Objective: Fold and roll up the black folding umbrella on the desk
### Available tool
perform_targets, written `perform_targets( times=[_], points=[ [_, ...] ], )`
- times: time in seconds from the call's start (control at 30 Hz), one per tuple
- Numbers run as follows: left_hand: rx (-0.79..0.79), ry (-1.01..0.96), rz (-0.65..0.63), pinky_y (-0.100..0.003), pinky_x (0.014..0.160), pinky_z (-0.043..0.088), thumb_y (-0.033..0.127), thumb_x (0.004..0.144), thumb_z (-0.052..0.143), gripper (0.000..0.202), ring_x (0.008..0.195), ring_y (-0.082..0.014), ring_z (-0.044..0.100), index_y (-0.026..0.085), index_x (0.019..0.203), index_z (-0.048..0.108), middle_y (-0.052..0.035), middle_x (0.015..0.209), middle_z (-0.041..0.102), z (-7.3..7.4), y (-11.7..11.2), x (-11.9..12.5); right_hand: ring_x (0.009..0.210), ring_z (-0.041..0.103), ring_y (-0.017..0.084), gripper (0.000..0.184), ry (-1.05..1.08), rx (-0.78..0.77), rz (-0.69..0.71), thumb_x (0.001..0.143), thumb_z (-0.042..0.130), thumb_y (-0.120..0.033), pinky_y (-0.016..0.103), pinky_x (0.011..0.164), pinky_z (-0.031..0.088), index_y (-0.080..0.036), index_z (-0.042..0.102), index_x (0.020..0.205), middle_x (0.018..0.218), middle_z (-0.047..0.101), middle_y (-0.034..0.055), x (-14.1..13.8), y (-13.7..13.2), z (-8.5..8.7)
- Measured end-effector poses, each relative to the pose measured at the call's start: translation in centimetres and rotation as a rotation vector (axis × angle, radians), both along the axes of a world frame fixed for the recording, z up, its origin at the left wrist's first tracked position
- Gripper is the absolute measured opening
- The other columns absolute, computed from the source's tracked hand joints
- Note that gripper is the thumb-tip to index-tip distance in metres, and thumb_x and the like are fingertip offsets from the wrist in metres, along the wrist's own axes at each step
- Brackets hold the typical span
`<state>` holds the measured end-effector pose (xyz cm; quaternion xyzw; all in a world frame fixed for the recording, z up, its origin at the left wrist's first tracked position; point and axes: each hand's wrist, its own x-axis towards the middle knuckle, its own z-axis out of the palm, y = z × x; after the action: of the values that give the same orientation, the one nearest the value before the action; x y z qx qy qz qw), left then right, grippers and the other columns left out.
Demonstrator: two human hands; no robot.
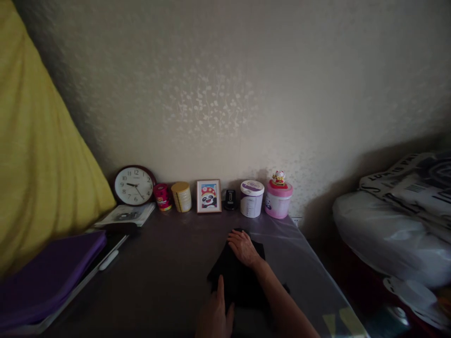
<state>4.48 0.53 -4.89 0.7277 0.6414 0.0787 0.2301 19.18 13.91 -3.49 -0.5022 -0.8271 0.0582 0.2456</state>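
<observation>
A piece of black cloth (234, 281) lies on the dark table, its outline uneven; I cannot make out what garment or item it is. My right hand (243, 246) rests flat on its far part, fingers stretched out together. Lower down, at the near left part of the cloth, is my left hand (215, 312). Its index finger reaches forward onto the fabric and the thumb stands apart; the other fingers are hidden. Shadow hides the near edge of the cloth.
Along the wall stand a round clock (134, 185), a pink can (162, 197), a yellow can (182, 197), a framed panda picture (209, 197), a white tub (251, 201) and a pink tub (278, 202) with a cat figurine (278, 178). Purple folded fabric (59, 267) lies left.
</observation>
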Motion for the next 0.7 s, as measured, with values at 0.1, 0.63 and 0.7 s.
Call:
perform_targets(
  times=[0.1, 0.63, 0.7],
  points=[
    [-0.014, -0.023, 0.012, -0.029, 0.087, 0.039, 0.026, 0.085, 0.033, 0.061, 0.104, -0.0205, 0.054, 0.008, 0.139, 0.011, -0.0154, 0.119, 0.053, 0.1, 0.0, 0.0, 0.121, 0.038, 0.014, 0.024, 0.019, -0.034, -0.095, 0.087, 0.043, -0.026, 0.038, 0.104, 0.017, -0.025, 0.062, 0.103, 0.118, 0.058, -0.0001, 0.6, 2.0, -0.3],
    [0.049, -0.092, -0.007, -0.027, 0.083, 0.040, 0.032, 0.087, 0.030, 0.059, 0.100, -0.0196, 0.057, 0.008, 0.138, 0.013, -0.0141, 0.115, 0.058, 0.1, -0.2, -0.6, 0.089, 0.061, 0.022, 0.033, 0.356, -0.166, -0.700, 0.080, 0.039, -0.027, 0.030, 0.077, 0.044, -0.012, 0.063, 0.097, 0.095, 0.066, 0.0124, 8.4, -2.2, -2.2],
    [0.039, -0.117, -0.004, -0.025, 0.082, 0.040, 0.033, 0.087, 0.030, 0.060, 0.099, -0.0187, 0.057, 0.009, 0.139, 0.013, -0.0133, 0.116, 0.058, 0.2, -0.2, -0.7, 0.084, 0.062, 0.022, 0.030, 0.392, -0.193, -0.686, 0.078, 0.042, -0.030, 0.029, 0.072, 0.045, -0.014, 0.065, 0.090, 0.088, 0.068, 0.0101, 8.7, -3.3, -2.5]
  ],
)
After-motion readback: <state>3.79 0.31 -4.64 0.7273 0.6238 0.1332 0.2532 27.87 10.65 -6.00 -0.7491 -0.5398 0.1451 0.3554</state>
